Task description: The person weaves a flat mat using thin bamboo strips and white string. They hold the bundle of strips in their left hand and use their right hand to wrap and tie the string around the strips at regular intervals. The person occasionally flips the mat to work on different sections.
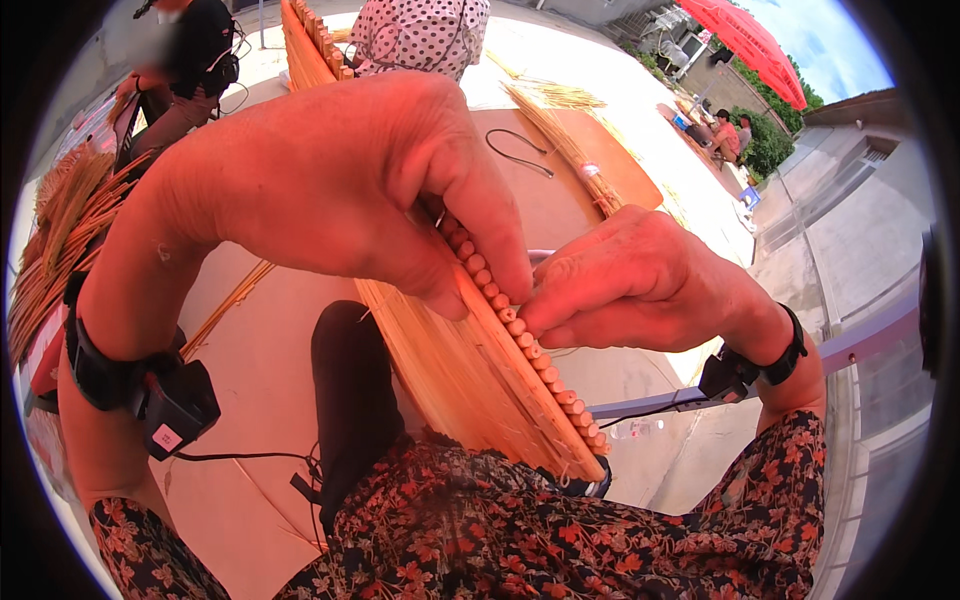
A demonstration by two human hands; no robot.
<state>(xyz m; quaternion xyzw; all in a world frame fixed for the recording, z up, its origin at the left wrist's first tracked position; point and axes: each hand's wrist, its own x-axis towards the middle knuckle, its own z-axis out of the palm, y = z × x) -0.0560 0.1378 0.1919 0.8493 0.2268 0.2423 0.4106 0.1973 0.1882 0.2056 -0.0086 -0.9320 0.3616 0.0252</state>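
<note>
A long, straw-coloured panel of slender strips (440, 370) slants across in front of me, from the upper left down toward my lap. Along its upper right edge runs a tight row of round rod ends (550, 375). My left hand (320, 180) arches over this edge, thumb on the strip side and fingers on the rod ends, closed on the edge. Close beside it, my right hand (630, 285) is closed in a pinch against the row. Whatever its fingertips hold is hidden. Each wrist wears a black strap with a small device.
Loose reeds (60, 260) are heaped at the left. A tied reed bundle (570, 150) and a black cord (520, 150) lie beyond my hands. Polka-dot fabric (420, 35) and a person (200, 60) are at the back. A metal bar (660, 403) crosses at the right.
</note>
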